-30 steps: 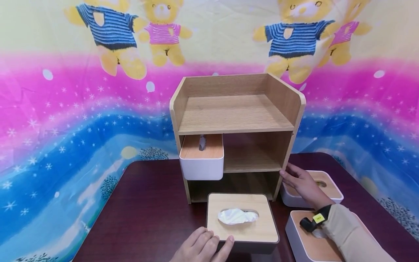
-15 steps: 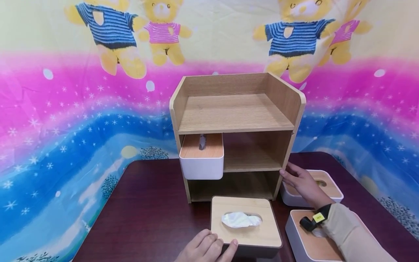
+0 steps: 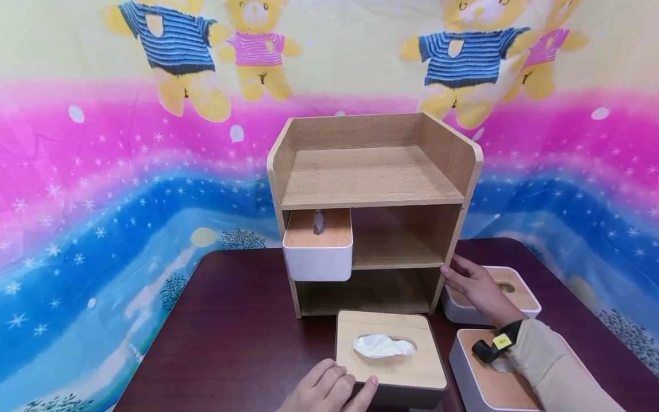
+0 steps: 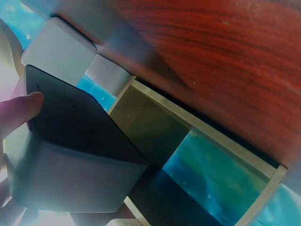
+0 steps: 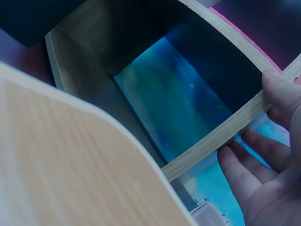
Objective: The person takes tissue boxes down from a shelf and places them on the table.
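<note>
My left hand (image 3: 329, 389) grips the near left corner of a dark-sided tissue box (image 3: 396, 373) with a pale wood lid, a white tissue lying in its slot. In the left wrist view, the thumb presses the dark face of the tissue box (image 4: 80, 117). The box is close in front of a wooden desktop shelf (image 3: 373, 177) with open compartments. At the shelf's right panel, my right hand (image 3: 476, 289) pinches the front edge; the right wrist view has its thumb (image 5: 282, 94) on that edge and the fingers along the outer side.
A white tissue box (image 3: 317, 263) with a wood lid juts out from the middle compartment's left side. Two more wood-lidded boxes stand on the right: one (image 3: 520, 297) beside the shelf, another (image 3: 501, 383) under my right forearm. Behind the dark red table (image 3: 231, 343) hangs a bear-printed cloth (image 3: 340, 68).
The dark tissue box and my left hand have shifted slightly right and toward me, away from the shelf. My right hand keeps its hold on the side panel.
</note>
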Demonstrator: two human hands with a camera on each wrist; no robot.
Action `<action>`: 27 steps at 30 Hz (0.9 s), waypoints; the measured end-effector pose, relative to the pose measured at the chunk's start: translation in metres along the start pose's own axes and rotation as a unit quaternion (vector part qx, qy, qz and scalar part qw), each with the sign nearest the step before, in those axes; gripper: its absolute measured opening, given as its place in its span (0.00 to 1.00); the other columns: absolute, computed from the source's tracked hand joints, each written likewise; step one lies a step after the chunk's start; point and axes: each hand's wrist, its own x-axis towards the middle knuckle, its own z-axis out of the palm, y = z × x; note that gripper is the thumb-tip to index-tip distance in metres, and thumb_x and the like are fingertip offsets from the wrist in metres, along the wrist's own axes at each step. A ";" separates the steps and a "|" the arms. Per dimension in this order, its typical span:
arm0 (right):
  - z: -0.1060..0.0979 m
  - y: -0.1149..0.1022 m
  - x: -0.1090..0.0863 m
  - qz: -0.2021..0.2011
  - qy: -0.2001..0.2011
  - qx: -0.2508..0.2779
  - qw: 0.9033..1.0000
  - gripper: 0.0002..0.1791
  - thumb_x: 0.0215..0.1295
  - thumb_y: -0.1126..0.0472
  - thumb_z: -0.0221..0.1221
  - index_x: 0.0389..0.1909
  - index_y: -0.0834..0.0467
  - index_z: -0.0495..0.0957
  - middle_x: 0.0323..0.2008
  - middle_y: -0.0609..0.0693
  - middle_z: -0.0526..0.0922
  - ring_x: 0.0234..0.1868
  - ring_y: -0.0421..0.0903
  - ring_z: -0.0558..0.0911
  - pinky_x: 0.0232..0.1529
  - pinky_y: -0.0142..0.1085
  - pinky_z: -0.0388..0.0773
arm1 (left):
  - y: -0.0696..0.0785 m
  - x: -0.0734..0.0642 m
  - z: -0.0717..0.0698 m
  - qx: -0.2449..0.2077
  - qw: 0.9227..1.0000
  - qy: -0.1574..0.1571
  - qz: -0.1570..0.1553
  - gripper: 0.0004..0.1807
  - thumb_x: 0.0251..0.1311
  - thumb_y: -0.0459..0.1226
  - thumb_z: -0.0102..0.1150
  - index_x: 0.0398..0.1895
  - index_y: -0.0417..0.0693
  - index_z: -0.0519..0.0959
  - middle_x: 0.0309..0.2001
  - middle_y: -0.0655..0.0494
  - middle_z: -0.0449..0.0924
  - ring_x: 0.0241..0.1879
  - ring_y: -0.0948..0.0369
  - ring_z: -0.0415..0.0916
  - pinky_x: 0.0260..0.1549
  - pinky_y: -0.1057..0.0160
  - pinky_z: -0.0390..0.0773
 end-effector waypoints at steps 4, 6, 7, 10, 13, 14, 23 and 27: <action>0.000 -0.001 0.001 0.007 0.001 -0.001 1.000 0.44 0.71 0.42 0.53 0.77 0.59 0.45 0.72 0.67 0.53 0.67 0.67 0.63 0.56 0.50 0.70 | 0.003 -0.002 0.002 -0.006 1.000 -0.008 -0.007 0.18 0.65 0.32 0.43 0.52 0.48 0.80 0.29 0.58 0.70 0.28 0.63 0.71 0.32 0.69 0.74; 0.000 -0.001 0.001 0.008 0.001 -0.002 1.000 0.45 0.70 0.42 0.53 0.77 0.59 0.45 0.72 0.67 0.53 0.67 0.67 0.63 0.56 0.50 0.70 | 0.004 -0.002 0.004 -0.003 1.000 -0.005 -0.003 0.18 0.65 0.32 0.43 0.52 0.48 0.81 0.29 0.58 0.70 0.28 0.64 0.71 0.31 0.69 0.74; 0.000 0.000 0.001 0.009 0.001 -0.002 1.000 0.45 0.70 0.42 0.53 0.77 0.59 0.45 0.72 0.67 0.53 0.67 0.67 0.63 0.56 0.49 0.70 | 0.005 -0.002 0.005 -0.005 1.000 -0.006 -0.003 0.18 0.66 0.32 0.43 0.52 0.48 0.81 0.29 0.58 0.70 0.28 0.64 0.71 0.31 0.69 0.74; 0.001 0.000 0.000 0.009 0.001 -0.001 1.000 0.44 0.71 0.42 0.53 0.77 0.59 0.45 0.72 0.68 0.53 0.67 0.67 0.63 0.56 0.49 0.70 | 0.008 -0.002 0.005 -0.011 1.000 -0.015 -0.008 0.17 0.66 0.34 0.43 0.52 0.49 0.80 0.29 0.59 0.70 0.28 0.64 0.72 0.31 0.69 0.74; 0.001 0.001 0.000 0.009 0.001 -0.002 1.000 0.44 0.70 0.42 0.53 0.77 0.59 0.45 0.72 0.67 0.54 0.67 0.67 0.63 0.56 0.48 0.70 | 0.010 -0.002 0.007 -0.011 1.000 -0.011 -0.006 0.17 0.66 0.34 0.44 0.51 0.50 0.81 0.28 0.59 0.70 0.28 0.65 0.72 0.30 0.70 0.74; 0.001 0.001 0.000 0.009 0.001 -0.002 1.000 0.44 0.70 0.42 0.53 0.77 0.59 0.45 0.72 0.67 0.54 0.67 0.67 0.63 0.56 0.48 0.70 | 0.010 -0.002 0.008 -0.008 1.000 -0.004 -0.002 0.17 0.66 0.33 0.44 0.50 0.50 0.81 0.28 0.60 0.70 0.27 0.65 0.72 0.29 0.70 0.74; 0.000 0.000 0.000 0.003 -0.002 0.004 1.000 0.44 0.71 0.43 0.53 0.77 0.60 0.45 0.72 0.68 0.54 0.67 0.66 0.63 0.56 0.47 0.70 | 0.010 -0.003 0.015 0.020 0.998 0.053 0.034 0.16 0.63 0.32 0.46 0.47 0.49 0.81 0.27 0.60 0.70 0.28 0.64 0.71 0.27 0.72 0.73; 0.000 0.002 0.001 0.006 0.000 0.001 1.000 0.44 0.71 0.42 0.53 0.77 0.59 0.45 0.72 0.67 0.54 0.67 0.66 0.62 0.56 0.47 0.70 | 0.013 -0.004 0.016 0.020 0.998 0.048 0.030 0.15 0.64 0.33 0.46 0.48 0.49 0.81 0.28 0.60 0.71 0.28 0.64 0.72 0.27 0.71 0.74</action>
